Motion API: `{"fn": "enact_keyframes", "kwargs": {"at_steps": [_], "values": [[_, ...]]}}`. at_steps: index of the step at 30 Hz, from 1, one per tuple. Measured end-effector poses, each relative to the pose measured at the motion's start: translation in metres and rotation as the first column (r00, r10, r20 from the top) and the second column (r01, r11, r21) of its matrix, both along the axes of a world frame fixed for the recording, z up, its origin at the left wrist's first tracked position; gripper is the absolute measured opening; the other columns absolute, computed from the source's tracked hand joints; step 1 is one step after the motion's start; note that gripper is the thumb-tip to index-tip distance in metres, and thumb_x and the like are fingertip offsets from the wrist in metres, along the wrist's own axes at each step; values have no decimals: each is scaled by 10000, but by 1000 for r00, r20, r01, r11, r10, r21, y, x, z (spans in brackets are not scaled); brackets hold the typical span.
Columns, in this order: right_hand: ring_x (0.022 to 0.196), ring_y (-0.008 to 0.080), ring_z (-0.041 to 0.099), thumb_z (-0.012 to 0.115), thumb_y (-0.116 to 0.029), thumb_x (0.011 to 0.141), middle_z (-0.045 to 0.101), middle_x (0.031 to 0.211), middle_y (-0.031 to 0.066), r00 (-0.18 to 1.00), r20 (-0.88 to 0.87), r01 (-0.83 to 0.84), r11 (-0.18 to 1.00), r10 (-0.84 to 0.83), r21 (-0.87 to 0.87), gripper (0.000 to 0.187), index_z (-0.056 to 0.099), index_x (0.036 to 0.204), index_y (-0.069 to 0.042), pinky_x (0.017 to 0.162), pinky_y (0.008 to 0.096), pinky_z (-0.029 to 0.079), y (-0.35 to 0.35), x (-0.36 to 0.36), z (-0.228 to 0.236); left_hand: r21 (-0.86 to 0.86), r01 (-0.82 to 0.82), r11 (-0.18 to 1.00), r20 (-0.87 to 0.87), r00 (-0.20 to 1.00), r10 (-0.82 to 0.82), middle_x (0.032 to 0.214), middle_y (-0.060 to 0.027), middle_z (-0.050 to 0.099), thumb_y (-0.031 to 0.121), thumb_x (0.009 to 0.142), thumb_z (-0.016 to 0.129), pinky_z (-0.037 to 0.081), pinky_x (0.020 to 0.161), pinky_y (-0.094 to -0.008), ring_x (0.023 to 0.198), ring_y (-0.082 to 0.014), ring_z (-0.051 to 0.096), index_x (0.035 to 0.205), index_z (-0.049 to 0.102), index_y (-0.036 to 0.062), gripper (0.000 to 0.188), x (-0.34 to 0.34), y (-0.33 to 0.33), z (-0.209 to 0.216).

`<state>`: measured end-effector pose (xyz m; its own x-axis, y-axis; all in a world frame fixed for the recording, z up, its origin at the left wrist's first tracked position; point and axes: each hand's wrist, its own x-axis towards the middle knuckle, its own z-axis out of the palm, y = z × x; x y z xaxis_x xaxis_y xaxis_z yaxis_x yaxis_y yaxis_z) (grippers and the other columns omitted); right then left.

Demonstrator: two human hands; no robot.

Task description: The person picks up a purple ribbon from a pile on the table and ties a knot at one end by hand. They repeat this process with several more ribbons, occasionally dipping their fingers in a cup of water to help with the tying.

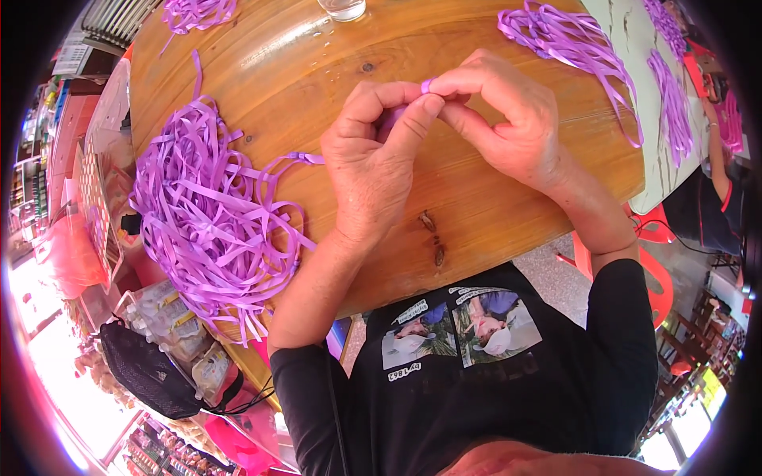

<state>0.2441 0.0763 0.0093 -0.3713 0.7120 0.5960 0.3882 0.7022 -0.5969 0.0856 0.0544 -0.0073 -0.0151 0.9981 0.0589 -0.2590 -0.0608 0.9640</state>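
Note:
Both my hands meet above the middle of the wooden table, pinching a purple ribbon [426, 86] between them. My left hand [373, 151] is closed, its thumb and forefinger on the ribbon, with more purple showing behind the thumb. Closed too, my right hand [508, 119] grips the ribbon with thumb and forefinger at the same spot. Fingers cover most of the held piece, so its exact shape is hidden. To the left of my left hand lies a large tangled heap of purple ribbons [210, 210]; one strand runs from it toward my left wrist.
On the wooden table [444, 206], another bundle of purple ribbons [563, 47] lies at the far right and a smaller bunch [198, 12] at the far left. A clear glass [343, 8] stands at the far edge. A black mesh bag [151, 369] hangs lower left; a red chair [655, 278] is at right.

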Motion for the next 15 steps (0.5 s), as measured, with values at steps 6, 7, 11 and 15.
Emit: {"fn": "enact_keyframes", "kwargs": {"at_steps": [6, 7, 11, 15], "values": [[764, 156, 593, 657, 25, 787, 617, 846, 80, 956, -287, -181, 890, 59, -418, 238, 619, 1019, -14, 682, 257, 474, 1, 4, 0, -27, 84, 996, 98, 992, -80, 818, 35, 575, 16, 846, 643, 392, 676, -168, 746, -24, 478, 926, 642, 7, 81, -1, -5, 12], [779, 158, 593, 647, 25, 794, 614, 842, 82, 938, -327, -255, 873, 118, -416, 231, 621, 1020, -13, 686, 261, 473, 2, 5, -1, -89, 118, 989, 136, 985, -106, 824, 32, 580, 23, 855, 632, 391, 681, -172, 746, -22, 473, 933, 639, 1, 81, -2, -6, 16], [760, 189, 582, 648, 38, 780, 603, 824, 92, 986, -44, -166, 963, 160, -212, 250, 625, 1026, -3, 657, 274, 474, 3, 8, 5, -159, 149, 976, 120, 984, -131, 806, 30, 585, 46, 860, 633, 384, 634, -168, 715, -17, 469, 936, 632, -10, 95, -6, -5, 20], [725, 222, 562, 672, 40, 671, 594, 810, 90, 985, 155, -109, 972, 78, 207, 328, 639, 996, 12, 608, 298, 465, 5, 10, -4, -205, 112, 972, -42, 991, -123, 765, 37, 579, 64, 852, 647, 362, 567, -158, 664, -16, 470, 927, 633, -19, 113, -6, -5, 19]]}}
